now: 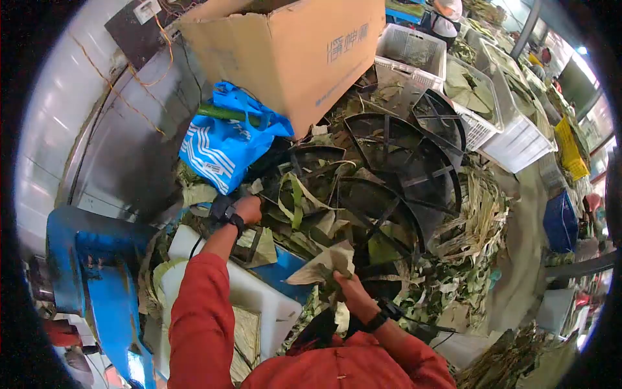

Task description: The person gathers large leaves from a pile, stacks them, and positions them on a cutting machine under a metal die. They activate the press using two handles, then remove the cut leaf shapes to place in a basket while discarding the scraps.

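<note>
My right hand point(354, 293) is closed around a bunch of dry, greenish-brown leaf pieces point(327, 264), held low in front of my red jacket. Farther forward and to the left, my left hand point(248, 209) is closed among loose leaves, below the blue bag point(227, 142). What its fingers hold, if anything, is hidden from me. Leaf scraps point(262, 249) lie just under that hand, over a blue surface point(285, 267). Dark straps with small devices sit on both wrists.
Black round slotted frames point(395, 162) lie among leaf litter ahead. A large cardboard box point(324, 58) stands behind them. White crates point(476, 107) with leaves line the right. A white plastic bin point(278, 311) and blue chair point(107, 272) are at left. Another person point(446, 16) stands far back.
</note>
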A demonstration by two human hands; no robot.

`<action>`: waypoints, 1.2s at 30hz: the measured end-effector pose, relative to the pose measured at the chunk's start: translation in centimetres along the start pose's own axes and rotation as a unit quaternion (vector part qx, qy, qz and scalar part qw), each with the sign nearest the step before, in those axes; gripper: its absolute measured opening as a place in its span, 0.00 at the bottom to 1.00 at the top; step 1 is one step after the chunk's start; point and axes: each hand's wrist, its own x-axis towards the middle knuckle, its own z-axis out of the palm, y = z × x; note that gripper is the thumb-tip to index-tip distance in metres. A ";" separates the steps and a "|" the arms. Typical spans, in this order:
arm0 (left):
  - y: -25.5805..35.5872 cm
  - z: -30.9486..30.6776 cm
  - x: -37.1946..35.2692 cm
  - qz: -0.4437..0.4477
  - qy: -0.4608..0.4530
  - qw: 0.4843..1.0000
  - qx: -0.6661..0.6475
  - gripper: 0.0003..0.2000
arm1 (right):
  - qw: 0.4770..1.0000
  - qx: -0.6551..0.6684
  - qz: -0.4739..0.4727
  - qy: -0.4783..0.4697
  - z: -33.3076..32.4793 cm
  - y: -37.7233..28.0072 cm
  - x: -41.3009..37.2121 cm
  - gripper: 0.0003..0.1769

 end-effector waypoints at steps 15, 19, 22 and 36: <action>5.3 5.7 -1.2 0.098 -0.134 0.783 -0.599 0.12 | 0.981 -0.014 0.020 -0.192 3.0 -6.1 7.2 0.21; 10.8 2.0 -5.1 0.070 -0.193 0.572 -0.794 0.14 | 0.963 0.140 -0.004 -0.228 3.5 -7.1 5.8 0.18; 12.7 -0.9 -7.7 0.137 -0.084 0.768 -0.620 0.15 | 0.964 0.122 -0.029 -0.233 2.6 -6.5 5.7 0.25; 14.3 -12.4 -8.4 0.073 0.190 0.888 -0.412 0.15 | 0.944 0.155 -0.042 -0.287 -0.3 -8.8 4.7 0.19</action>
